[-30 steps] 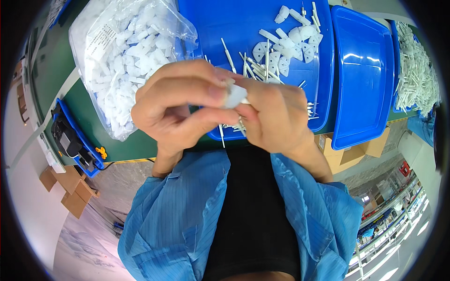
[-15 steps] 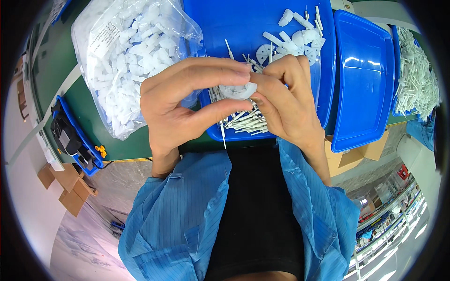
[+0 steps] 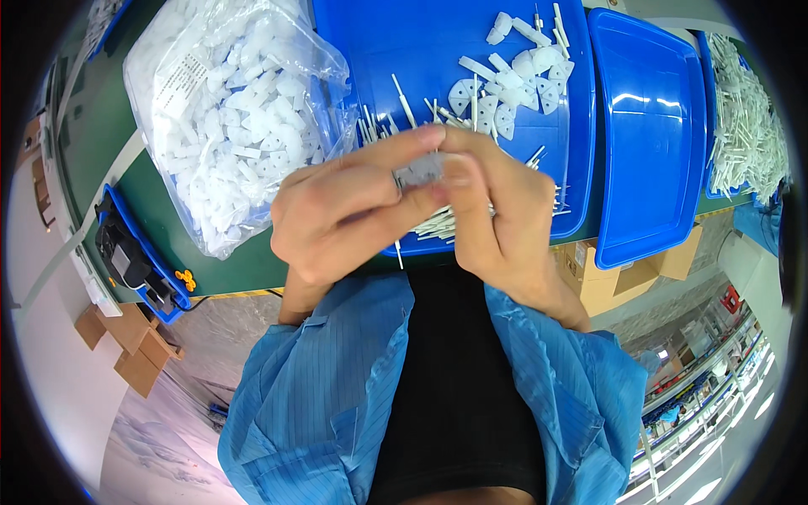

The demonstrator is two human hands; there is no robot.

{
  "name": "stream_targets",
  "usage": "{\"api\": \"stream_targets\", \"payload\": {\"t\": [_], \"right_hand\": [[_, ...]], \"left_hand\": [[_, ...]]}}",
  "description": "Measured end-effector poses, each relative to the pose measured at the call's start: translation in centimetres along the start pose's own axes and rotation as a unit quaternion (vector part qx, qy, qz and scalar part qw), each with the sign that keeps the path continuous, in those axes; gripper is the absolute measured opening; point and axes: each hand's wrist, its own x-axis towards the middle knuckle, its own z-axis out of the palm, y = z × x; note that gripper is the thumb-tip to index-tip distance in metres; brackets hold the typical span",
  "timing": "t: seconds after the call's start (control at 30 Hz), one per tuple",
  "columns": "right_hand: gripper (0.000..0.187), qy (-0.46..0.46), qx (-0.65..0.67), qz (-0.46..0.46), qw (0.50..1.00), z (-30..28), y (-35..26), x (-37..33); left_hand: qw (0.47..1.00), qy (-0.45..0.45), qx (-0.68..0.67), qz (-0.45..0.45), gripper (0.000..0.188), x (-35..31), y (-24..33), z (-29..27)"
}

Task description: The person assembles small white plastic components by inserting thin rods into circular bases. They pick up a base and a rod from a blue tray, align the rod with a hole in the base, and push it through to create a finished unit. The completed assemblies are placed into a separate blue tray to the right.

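In front of my chest a small whitish translucent plastic piece [image 3: 417,172] is pinched between both hands. My left hand [image 3: 332,215] grips its left side with thumb and fingers. The thumb and fingers of my right hand [image 3: 509,215] press on its right side; the fingers hide much of it. Beneath the hands stands a blue tray [image 3: 396,38]. Thin white rods [image 3: 438,223] lie in its near part, partly hidden by the hands. Several white fan-shaped plastic pieces with small holes [image 3: 549,94] are heaped toward the tray's far right.
A clear bag of white plastic pieces [image 3: 252,118] lies left of the tray on the green table [image 3: 227,269]. To the right are a blue tray [image 3: 644,160] and a heap of white rods [image 3: 745,126]. A small blue bin with black devices [image 3: 139,257] sits far left.
My left hand has closed in around the plastic piece, its fingers now more folded. Both hands have turned the piece and shifted slightly nearer to me.
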Motion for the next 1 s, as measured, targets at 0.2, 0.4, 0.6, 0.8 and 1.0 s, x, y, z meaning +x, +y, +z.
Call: {"api": "stream_targets", "payload": {"t": [0.2, 0.4, 0.6, 0.8, 1.0], "right_hand": [[0.048, 0.073, 0.04, 0.079, 0.993, -3.0, 0.1, -2.8], [0.069, 0.334, -0.272, 0.269, 0.861, -14.9, 4.0, -3.7], [0.041, 0.316, -0.403, 0.274, 0.814, -15.4, 5.0, -3.1], [0.032, 0.001, -0.228, -0.066, 0.971, -9.0, 3.4, -0.5], [0.027, -0.105, -0.352, -0.153, 0.918, -6.4, 5.0, 0.2]], "left_hand": [[0.958, 0.171, -0.227, 0.034, 0.038, 1.2, -1.0, 3.4], [0.971, -0.105, 0.107, -0.188, 0.033, 1.5, -1.6, 3.6], [0.943, -0.149, 0.184, -0.235, 0.027, 2.7, -1.4, 5.6], [0.947, -0.132, 0.037, -0.289, 0.021, 3.0, -1.8, 5.2], [0.969, 0.0, -0.077, -0.236, 0.021, 1.8, -2.1, 2.8]]}}
